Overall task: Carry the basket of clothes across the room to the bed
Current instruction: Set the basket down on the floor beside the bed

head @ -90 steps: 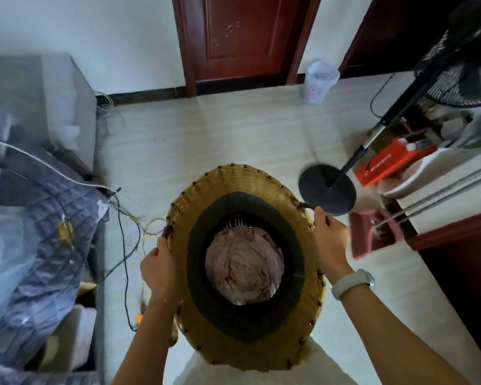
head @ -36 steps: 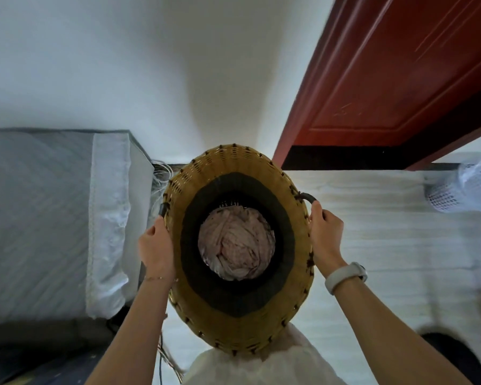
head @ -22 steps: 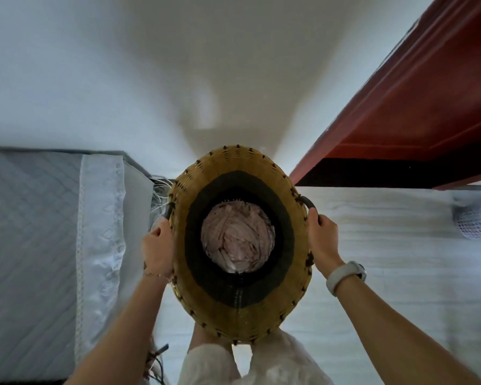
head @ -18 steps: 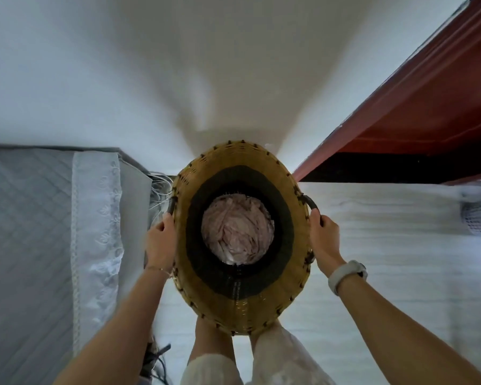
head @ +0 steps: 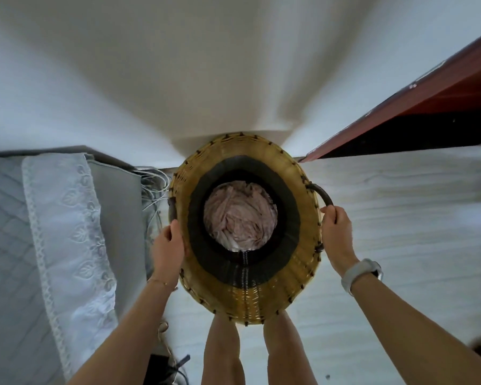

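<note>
A round woven basket (head: 264,298) with a yellow rim and a dark inner band hangs in front of me, held over the floor. Crumpled pink clothes (head: 240,215) fill its bottom. My left hand (head: 168,243) grips the left side of the rim at its handle. My right hand (head: 335,232), with a white watch on the wrist, grips the dark right handle. The bed (head: 14,259), grey quilted with a white lace-edged sheet, lies directly to the left of the basket.
A white wall (head: 206,65) rises close ahead. A dark red door (head: 428,112) stands at the right. White cables (head: 153,187) hang between bed and wall, and dark cords lie on the pale floor (head: 414,218) by my left leg. My bare legs show below the basket.
I have turned and walked from mid-room to the bed's side; the wall and bed are much closer. The basket sits a little further forward, my legs showing under it. Both hands kept their grip.
</note>
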Tool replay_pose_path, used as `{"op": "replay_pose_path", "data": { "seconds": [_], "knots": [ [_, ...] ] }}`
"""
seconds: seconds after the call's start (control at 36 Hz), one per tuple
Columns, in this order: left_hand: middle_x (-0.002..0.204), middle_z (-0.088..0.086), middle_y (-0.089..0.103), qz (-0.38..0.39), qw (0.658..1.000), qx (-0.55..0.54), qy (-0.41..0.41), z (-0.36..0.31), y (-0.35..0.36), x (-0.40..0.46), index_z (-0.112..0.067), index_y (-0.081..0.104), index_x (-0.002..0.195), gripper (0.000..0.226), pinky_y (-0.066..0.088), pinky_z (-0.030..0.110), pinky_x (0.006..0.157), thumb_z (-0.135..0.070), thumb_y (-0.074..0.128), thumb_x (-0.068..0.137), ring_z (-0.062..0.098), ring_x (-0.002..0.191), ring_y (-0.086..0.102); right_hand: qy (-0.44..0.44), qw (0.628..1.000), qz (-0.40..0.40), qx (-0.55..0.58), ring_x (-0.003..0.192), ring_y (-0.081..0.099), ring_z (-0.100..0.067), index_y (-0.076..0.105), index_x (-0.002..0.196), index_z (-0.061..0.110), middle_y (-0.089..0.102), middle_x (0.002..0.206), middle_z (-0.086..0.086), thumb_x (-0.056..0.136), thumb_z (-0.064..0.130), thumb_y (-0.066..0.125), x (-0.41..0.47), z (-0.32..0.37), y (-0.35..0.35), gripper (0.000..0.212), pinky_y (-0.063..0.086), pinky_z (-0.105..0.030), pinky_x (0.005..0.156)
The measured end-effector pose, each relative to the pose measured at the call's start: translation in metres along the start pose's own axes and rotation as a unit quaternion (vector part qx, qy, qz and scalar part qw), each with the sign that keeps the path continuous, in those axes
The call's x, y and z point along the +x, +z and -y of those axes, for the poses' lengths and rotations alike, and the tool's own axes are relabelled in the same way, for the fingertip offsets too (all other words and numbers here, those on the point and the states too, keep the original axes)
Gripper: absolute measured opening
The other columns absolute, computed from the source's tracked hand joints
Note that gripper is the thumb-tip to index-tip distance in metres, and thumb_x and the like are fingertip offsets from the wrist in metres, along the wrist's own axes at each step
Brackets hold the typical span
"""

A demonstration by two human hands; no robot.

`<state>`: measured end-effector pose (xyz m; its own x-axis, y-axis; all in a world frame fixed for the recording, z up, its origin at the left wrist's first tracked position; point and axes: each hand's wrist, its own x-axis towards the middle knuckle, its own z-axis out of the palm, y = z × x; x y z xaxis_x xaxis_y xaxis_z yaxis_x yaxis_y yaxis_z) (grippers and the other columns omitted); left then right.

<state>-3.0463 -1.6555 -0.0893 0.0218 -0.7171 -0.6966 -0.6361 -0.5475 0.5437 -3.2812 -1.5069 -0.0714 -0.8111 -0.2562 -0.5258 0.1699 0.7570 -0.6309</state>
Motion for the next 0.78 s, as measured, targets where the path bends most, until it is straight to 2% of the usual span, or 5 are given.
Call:
{"op": "replay_pose_path", "data": {
  "seconds": [0.11, 0.28, 0.5, 0.64, 0.78],
  "knots": [
    [0.096, 0.021, 0.06, -0.081, 0.992, 0.091, 0.025, -0.018, 0.002, 0.004, -0.006, 0.055, 0.107, 0.03, 0.046, 0.038, 0.076, -0.024, 0.035, 0.094, 0.027, 0.083, 0.055, -0.006, 1.0, -0.026, -0.003, 0.102, 0.046, -0.019, 0.043, 0.13, 0.009, 0.048, 0.125, -0.016, 0.098, 0.029, 0.031, -0.009, -0.01, -0.006, 0.039, 0.044, -0.036, 0.091],
    [0.156, 0.019, 0.018, -0.044, 0.893, 0.367, 0.258, -0.067, 0.028, 0.021, -0.008, 0.015, 0.147, 0.063, 0.018, 0.049, 0.116, -0.029, 0.038, 0.092, 0.036, 0.144, 0.018, 0.064, 0.994, -0.019, -0.092, 0.135, 0.028, -0.032, 0.027, 0.143, 0.011, 0.033, 0.145, -0.018, 0.094, 0.041, 0.029, -0.044, -0.057, 0.009, 0.058, 0.028, -0.053, 0.112],
    [0.159, 0.017, 0.004, 0.044, 0.873, 0.461, 0.151, -0.093, 0.06, 0.123, -0.012, -0.008, 0.149, 0.08, 0.011, 0.056, 0.116, -0.031, 0.044, 0.09, 0.037, 0.146, 0.006, 0.172, 0.977, 0.009, -0.123, 0.103, 0.058, -0.04, 0.045, 0.123, 0.008, 0.061, 0.116, -0.02, 0.084, 0.033, 0.05, -0.024, -0.085, 0.041, 0.047, 0.048, -0.05, 0.09],
    [0.128, 0.026, 0.048, -0.001, 0.882, 0.441, 0.165, -0.085, 0.061, 0.132, -0.001, 0.039, 0.127, 0.039, 0.041, 0.051, 0.093, -0.021, 0.034, 0.095, 0.046, 0.117, 0.049, 0.122, 0.982, 0.003, -0.146, 0.094, 0.058, -0.041, 0.053, 0.111, 0.01, 0.063, 0.106, -0.018, 0.088, 0.025, 0.041, -0.013, -0.092, 0.032, 0.03, 0.05, -0.052, 0.083],
    [0.118, 0.021, 0.059, -0.055, 0.918, 0.381, 0.094, -0.054, 0.056, 0.107, -0.003, 0.049, 0.118, 0.031, 0.045, 0.048, 0.084, -0.016, 0.035, 0.094, 0.043, 0.107, 0.058, 0.069, 0.978, 0.0, -0.196, 0.089, 0.06, -0.04, 0.056, 0.106, 0.017, 0.063, 0.099, -0.015, 0.084, 0.029, 0.036, 0.02, -0.073, 0.018, 0.032, 0.051, -0.048, 0.076]
  ]
}}
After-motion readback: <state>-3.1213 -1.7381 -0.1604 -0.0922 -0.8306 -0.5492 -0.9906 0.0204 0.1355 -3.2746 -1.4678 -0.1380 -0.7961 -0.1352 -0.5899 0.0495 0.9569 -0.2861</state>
